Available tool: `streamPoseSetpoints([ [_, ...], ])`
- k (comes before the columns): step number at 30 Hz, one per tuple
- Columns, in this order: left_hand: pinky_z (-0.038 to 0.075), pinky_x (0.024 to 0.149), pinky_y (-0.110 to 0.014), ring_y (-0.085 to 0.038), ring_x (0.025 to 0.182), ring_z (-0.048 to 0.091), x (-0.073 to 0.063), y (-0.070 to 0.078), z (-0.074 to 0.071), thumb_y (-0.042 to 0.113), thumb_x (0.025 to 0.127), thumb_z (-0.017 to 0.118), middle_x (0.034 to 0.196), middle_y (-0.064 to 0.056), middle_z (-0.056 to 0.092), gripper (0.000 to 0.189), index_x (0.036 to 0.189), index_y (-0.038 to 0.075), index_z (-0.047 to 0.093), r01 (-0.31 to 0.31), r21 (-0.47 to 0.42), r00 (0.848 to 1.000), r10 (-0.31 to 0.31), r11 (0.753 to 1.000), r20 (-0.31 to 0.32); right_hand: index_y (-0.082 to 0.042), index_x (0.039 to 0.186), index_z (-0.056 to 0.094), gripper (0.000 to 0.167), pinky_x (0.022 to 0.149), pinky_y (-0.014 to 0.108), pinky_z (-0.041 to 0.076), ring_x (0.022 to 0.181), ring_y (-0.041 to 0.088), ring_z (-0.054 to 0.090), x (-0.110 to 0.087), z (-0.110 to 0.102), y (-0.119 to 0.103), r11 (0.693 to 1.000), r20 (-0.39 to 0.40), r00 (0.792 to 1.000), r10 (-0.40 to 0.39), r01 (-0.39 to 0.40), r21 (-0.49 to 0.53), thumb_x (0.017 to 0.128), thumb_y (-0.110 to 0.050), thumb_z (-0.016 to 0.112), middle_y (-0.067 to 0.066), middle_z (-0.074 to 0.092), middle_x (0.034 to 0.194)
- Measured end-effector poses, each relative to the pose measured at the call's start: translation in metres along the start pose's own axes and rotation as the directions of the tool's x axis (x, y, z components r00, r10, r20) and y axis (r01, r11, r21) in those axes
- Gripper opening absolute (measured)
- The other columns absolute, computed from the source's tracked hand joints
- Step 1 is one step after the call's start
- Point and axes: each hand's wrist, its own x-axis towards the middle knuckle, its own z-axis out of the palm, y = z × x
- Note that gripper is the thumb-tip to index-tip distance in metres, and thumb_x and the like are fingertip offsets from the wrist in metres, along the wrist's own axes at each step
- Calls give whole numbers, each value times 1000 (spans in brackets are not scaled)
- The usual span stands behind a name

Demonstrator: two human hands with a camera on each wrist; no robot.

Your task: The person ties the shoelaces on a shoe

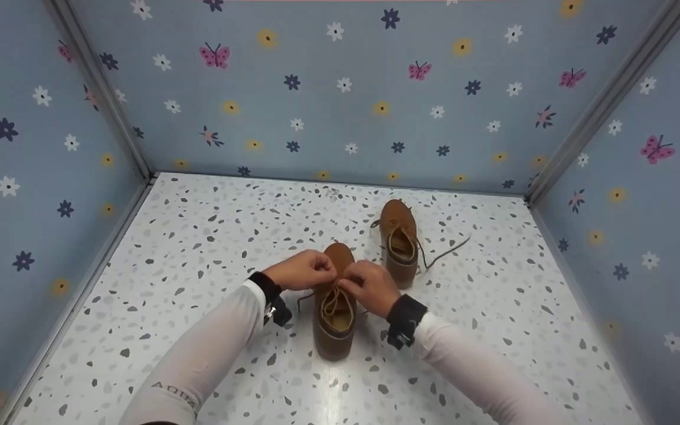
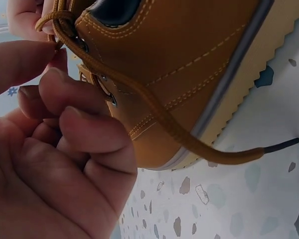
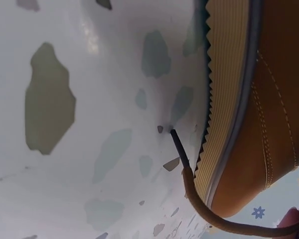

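A brown lace-up shoe (image 1: pixel 333 347) stands on the speckled surface, toe pointing away from me. Over its eyelets my left hand (image 1: pixel 301 270) pinches the lace between thumb and forefinger, its other fingers curled. My right hand (image 1: pixel 373 288) meets it from the other side and also pinches the lace near the knot. In the left wrist view the brown lace (image 2: pixel 164 119) is looped at the knot, and one dark-tipped end hangs down the shoe's side. Another lace end (image 3: pixel 189 186) hangs beside the sole in the right wrist view, where the right hand is mostly out of frame.
A matching shoe (image 1: pixel 402 271) stands farther back to the right, its loose lace (image 1: pixel 449 249) trailing rightward. The white speckled surface (image 1: pixel 198 236) is bounded by blue panels (image 1: pixel 340 59) with flowers and butterflies at the back and both sides.
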Motion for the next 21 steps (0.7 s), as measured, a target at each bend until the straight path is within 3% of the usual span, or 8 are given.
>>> streamPoseSetpoints([
  [4,50,67,-22,-8,72,59,0,0,1,18,101,64,84,3,67,18,98,4,74,-17,17,1000,17,1000,20,-13,89,75,12,74,31,53,80,16,65,0,0,0,1000,16,1000,12,-12,8,92,-23,79,3,74,88],
  [12,49,69,-24,-8,74,58,-4,-1,2,17,100,63,85,3,66,16,97,5,73,-48,5,999,49,999,-8,-11,98,72,16,76,30,56,83,14,65,0,-7,2,996,70,997,34,-40,83,92,-25,80,4,72,91],
  [17,49,69,-26,-10,76,57,-7,-5,2,17,100,61,87,5,62,14,97,9,71,-47,-27,999,46,999,-23,-8,108,64,21,78,36,59,88,17,66,-6,-16,5,992,47,996,-80,75,98,95,-19,77,6,67,96],
  [21,49,73,-28,-12,81,57,-9,-9,2,19,101,60,91,5,61,11,97,12,69,-44,-37,998,43,998,-42,-8,101,64,21,75,36,55,84,17,62,-10,-23,1,969,17,972,-235,232,89,93,-20,80,4,65,90],
])
